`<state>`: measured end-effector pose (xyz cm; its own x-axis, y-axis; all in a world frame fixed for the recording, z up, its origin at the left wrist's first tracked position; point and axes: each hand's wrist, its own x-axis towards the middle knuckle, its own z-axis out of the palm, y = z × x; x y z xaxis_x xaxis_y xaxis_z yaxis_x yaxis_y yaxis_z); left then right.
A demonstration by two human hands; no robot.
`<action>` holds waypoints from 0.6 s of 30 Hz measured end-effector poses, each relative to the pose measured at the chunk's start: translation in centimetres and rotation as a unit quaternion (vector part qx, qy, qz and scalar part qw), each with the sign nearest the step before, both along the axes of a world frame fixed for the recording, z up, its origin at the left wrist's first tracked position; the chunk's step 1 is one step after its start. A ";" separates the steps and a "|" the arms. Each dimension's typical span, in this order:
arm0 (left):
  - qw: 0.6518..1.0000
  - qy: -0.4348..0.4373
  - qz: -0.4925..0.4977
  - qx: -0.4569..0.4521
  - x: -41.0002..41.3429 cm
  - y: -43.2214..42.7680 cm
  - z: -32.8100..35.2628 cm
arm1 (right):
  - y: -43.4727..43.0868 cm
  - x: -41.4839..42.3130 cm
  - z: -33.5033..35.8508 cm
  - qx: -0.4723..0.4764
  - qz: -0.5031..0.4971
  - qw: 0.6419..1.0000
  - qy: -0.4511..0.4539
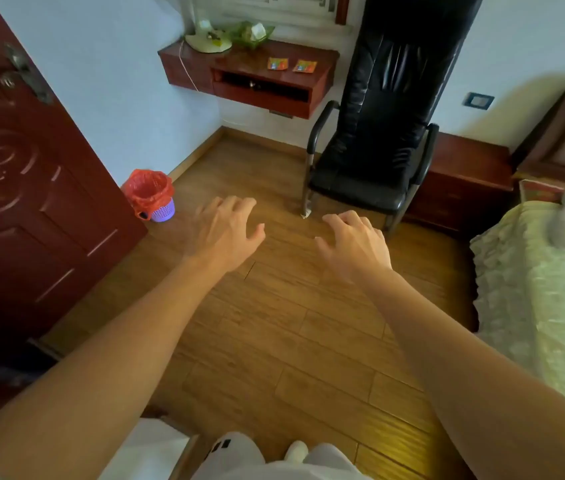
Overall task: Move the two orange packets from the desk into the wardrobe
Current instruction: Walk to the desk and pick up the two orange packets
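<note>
Both packets point(278, 64) point(305, 66) lie side by side on the table point(322, 76), well beyond the fingers. Left hand point(225, 230) and right hand point(355, 242) are empty, fingers apart. Best walk closer, then take one packet per hand.

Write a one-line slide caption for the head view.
Both empty hands, left and right, reach over the floor toward two orange packets lying on the wall desk.

no legible text anywhere
</note>
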<state>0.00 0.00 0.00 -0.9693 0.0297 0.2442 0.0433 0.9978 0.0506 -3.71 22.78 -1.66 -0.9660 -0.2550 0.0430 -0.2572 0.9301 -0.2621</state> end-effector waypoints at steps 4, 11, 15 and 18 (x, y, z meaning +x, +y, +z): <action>1.000 0.008 0.007 -0.002 -1.2 -0.4 -0.1 | -0.2 -1.6 -0.1 0.000 0.001 1.000 -0.008; 1.000 0.011 0.013 -0.011 -5.0 -1.5 -0.7 | -1.3 -5.8 -0.7 -0.002 0.016 1.000 -0.014; 1.000 -0.002 0.017 -0.003 -8.5 -3.5 -1.8 | -3.2 -9.5 -1.5 0.005 0.015 1.000 -0.018; 1.000 -0.009 0.019 0.004 -12.0 -5.4 -2.5 | -5.0 -13.2 -1.9 0.008 0.010 1.000 -0.024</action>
